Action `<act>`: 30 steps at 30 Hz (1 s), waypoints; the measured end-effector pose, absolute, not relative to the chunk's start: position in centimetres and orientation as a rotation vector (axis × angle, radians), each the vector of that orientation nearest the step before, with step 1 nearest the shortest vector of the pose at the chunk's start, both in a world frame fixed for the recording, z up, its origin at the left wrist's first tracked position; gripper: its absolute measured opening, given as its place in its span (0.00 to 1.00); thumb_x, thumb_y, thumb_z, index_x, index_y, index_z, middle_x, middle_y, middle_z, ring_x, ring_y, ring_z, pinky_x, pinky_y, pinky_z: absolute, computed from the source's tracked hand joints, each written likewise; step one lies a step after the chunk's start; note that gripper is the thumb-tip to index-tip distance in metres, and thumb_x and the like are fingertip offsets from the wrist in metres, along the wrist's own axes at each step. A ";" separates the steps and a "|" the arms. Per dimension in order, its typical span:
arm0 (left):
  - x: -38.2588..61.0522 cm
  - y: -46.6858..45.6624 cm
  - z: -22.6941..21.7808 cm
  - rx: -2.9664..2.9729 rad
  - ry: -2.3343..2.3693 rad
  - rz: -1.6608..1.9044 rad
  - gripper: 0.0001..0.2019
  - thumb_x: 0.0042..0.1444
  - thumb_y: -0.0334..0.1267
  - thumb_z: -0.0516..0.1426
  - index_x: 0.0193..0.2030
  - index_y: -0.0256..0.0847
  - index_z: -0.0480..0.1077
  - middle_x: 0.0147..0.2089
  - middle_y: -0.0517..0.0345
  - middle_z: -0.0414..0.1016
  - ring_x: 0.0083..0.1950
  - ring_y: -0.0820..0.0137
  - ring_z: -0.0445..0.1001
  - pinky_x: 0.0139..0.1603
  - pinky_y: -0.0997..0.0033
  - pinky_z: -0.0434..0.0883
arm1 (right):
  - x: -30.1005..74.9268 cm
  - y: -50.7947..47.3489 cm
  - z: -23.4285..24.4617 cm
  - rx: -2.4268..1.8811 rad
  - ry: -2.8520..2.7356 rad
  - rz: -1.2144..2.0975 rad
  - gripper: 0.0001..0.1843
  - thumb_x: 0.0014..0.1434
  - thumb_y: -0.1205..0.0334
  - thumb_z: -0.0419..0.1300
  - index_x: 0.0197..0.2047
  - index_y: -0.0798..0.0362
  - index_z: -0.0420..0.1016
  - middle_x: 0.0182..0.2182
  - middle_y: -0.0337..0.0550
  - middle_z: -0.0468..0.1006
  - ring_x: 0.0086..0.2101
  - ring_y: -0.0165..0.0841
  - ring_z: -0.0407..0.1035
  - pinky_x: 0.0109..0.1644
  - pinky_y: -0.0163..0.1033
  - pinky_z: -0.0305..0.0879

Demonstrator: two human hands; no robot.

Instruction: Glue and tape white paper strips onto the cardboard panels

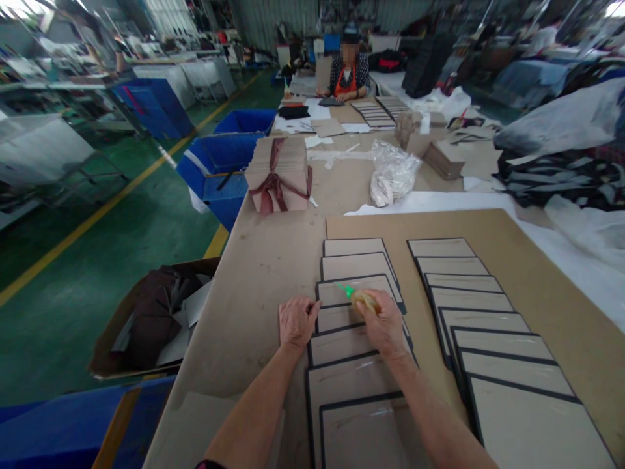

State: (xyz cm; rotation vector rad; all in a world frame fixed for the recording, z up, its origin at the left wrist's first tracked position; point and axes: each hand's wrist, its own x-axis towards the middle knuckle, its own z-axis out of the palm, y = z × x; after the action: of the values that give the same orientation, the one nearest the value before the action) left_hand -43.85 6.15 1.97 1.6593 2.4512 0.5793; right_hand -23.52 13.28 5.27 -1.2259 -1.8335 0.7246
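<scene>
My right hand [383,322] is closed around a small yellowish glue bottle [364,299] with a green nozzle, whose tip rests on a beige card with a black border [354,288]. That card belongs to the left of two overlapping rows of such cards laid on a brown board [488,225]. My left hand [297,320] rests at the left edge of the same row, fingers curled on a card's edge. The right row of cards [481,319] is untouched.
A tied bundle of cardboard [279,174] and a clear plastic bag [392,172] lie further up the table. A cardboard box of scraps [151,316] and blue bins [219,163] stand on the left floor. Another person [348,73] sits at the far end.
</scene>
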 end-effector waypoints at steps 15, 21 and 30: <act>-44.0 6.1 1.6 1.700 2.450 0.591 0.15 0.65 0.48 0.54 0.30 0.44 0.70 0.33 0.58 0.76 0.41 0.63 0.72 0.45 0.62 0.58 | -18.9 21.9 4.8 -1.647 -1.892 0.176 0.13 0.63 0.55 0.58 0.47 0.49 0.78 0.40 0.43 0.76 0.34 0.33 0.65 0.33 0.36 0.53; -44.0 6.0 1.8 1.695 2.447 0.581 0.16 0.66 0.49 0.53 0.29 0.44 0.69 0.33 0.58 0.76 0.40 0.64 0.71 0.45 0.62 0.58 | -19.6 21.6 4.8 -1.598 -1.959 0.171 0.12 0.64 0.56 0.59 0.48 0.49 0.78 0.38 0.43 0.77 0.32 0.32 0.65 0.31 0.36 0.48; -43.9 6.1 1.9 1.675 2.452 0.567 0.16 0.66 0.49 0.53 0.30 0.44 0.69 0.33 0.57 0.77 0.41 0.64 0.72 0.46 0.62 0.58 | -22.6 20.2 5.1 -1.418 -2.110 0.267 0.12 0.66 0.56 0.56 0.47 0.47 0.79 0.38 0.42 0.77 0.32 0.32 0.67 0.32 0.35 0.52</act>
State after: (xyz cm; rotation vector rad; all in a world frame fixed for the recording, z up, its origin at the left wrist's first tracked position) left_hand -43.93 6.08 1.95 1.6754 2.4522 0.5666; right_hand -22.55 20.22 5.07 -1.4176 -2.1099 0.2674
